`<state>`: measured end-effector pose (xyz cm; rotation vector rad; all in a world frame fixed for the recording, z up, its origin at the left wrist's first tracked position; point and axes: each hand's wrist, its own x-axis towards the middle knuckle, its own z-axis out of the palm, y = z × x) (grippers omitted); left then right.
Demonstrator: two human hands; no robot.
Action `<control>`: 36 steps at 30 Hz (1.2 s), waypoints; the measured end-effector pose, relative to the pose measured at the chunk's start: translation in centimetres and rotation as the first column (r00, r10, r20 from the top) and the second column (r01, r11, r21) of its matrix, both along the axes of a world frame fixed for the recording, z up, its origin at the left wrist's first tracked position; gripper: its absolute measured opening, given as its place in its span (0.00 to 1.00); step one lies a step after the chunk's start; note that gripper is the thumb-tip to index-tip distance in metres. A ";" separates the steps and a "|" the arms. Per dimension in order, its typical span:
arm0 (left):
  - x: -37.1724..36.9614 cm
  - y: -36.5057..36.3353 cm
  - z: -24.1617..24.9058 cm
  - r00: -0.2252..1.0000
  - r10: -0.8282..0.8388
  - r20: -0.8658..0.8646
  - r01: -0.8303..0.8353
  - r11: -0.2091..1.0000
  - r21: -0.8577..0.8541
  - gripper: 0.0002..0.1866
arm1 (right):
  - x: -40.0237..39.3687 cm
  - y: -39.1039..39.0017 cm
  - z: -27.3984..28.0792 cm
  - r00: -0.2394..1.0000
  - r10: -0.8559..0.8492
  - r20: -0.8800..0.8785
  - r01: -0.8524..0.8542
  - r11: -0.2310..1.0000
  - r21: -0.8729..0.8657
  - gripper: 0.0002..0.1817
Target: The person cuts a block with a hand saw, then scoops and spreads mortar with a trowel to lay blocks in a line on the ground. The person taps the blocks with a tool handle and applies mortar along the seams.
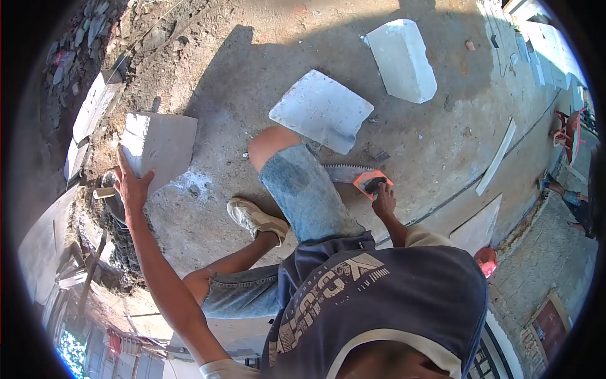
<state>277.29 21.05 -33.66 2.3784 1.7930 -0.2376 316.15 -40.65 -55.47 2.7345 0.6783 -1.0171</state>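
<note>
At the left, my left hand rests against the near edge of a pale block, thumb and forefinger spread apart. Just beside that hand is a light-coloured handle, its tool partly hidden. My right hand has its fingers curled at the orange and black grip of a handsaw. The toothed blade points left, low over the concrete, and its tip passes behind my bent knee. A white slab lies ahead of the knee, and a second white block lies farther off to the right.
Rubble and dirt border the concrete floor at upper left. A long pale strip and a flat board lie at the right. A red wheelbarrow and another person are at the far right.
</note>
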 end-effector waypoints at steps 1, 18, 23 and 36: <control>0.0 0.1 -0.1 1.000 0.012 0.005 -0.012 1.000 -0.013 0.62 | -0.4 0.0 0.0 0.999 0.053 -0.001 -0.053 0.998 -0.025 0.37; 0.0 0.6 -0.3 0.999 0.036 -0.013 -0.037 0.997 -0.062 0.61 | -3.6 0.8 -0.3 0.976 -0.104 0.190 0.115 0.992 -0.051 0.31; -0.3 0.6 -0.1 1.000 0.011 -0.001 -0.011 0.999 -0.040 0.60 | -1.6 2.3 -1.5 0.978 0.042 0.205 -0.041 0.999 -0.007 0.23; -0.1 0.5 0.4 0.999 0.026 0.031 -0.025 0.999 -0.038 0.61 | 8.7 -2.5 10.4 0.878 0.156 -0.452 -0.122 0.987 0.103 0.13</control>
